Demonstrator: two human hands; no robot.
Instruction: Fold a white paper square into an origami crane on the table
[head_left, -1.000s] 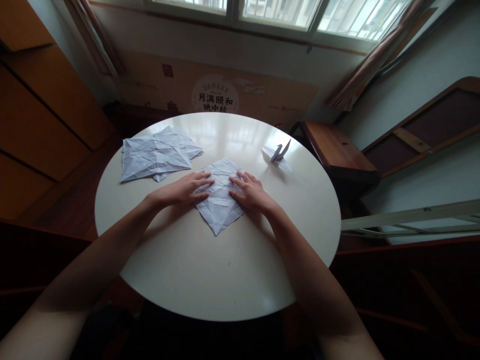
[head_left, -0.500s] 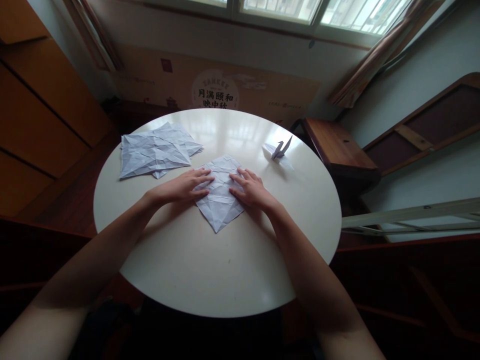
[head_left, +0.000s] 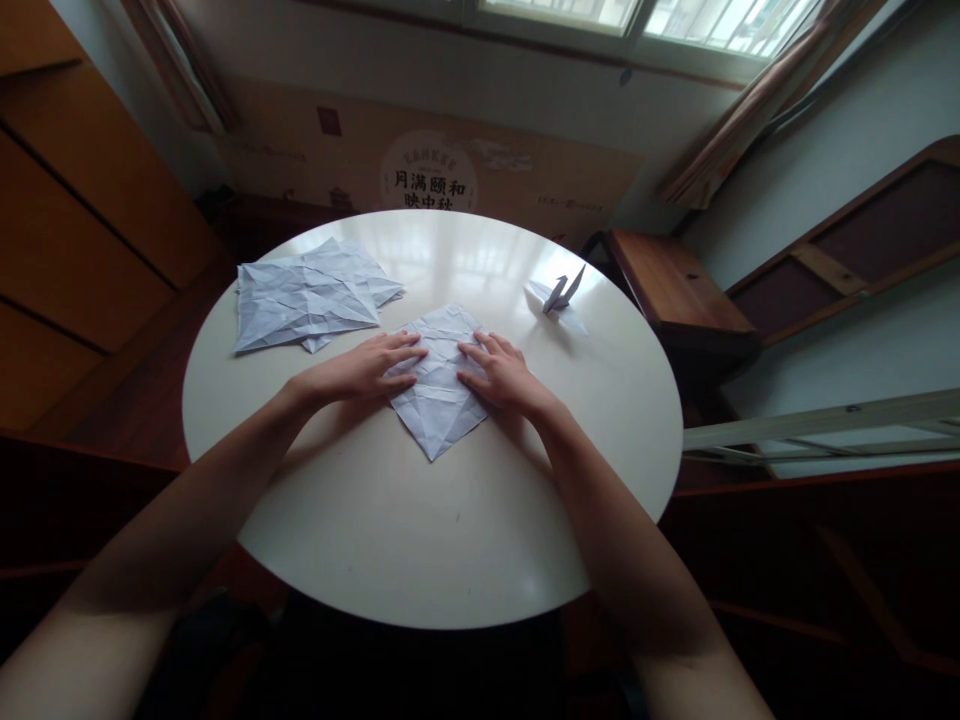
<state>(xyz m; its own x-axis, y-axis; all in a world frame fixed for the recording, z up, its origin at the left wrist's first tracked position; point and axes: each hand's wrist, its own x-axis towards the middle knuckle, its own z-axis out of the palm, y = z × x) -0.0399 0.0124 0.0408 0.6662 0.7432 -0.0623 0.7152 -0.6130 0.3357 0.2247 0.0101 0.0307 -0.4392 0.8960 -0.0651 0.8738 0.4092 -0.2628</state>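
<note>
A creased sheet of white paper [head_left: 439, 410] lies on the round white table [head_left: 375, 540], turned so that one corner points toward me. My left hand [head_left: 382, 363] rests flat on its left side, fingers spread. On the right side of the sheet lies my right hand [head_left: 499, 370], its fingers likewise apart and stretched out. Neither hand grips the paper; the fingertips press on its surface. The hands cover the sheet's left and right corners.
Several crumpled, creased sheets [head_left: 307, 300] overlap at the table's back left. A folded paper crane [head_left: 559, 298] stands at the back right. Beyond the table's right edge is a wooden stool or bench [head_left: 675, 275]; a printed cardboard panel [head_left: 525, 185] leans under the window.
Both hands keep their place on the paper. The whole view has shifted slightly, with the table a little higher in the picture.
</note>
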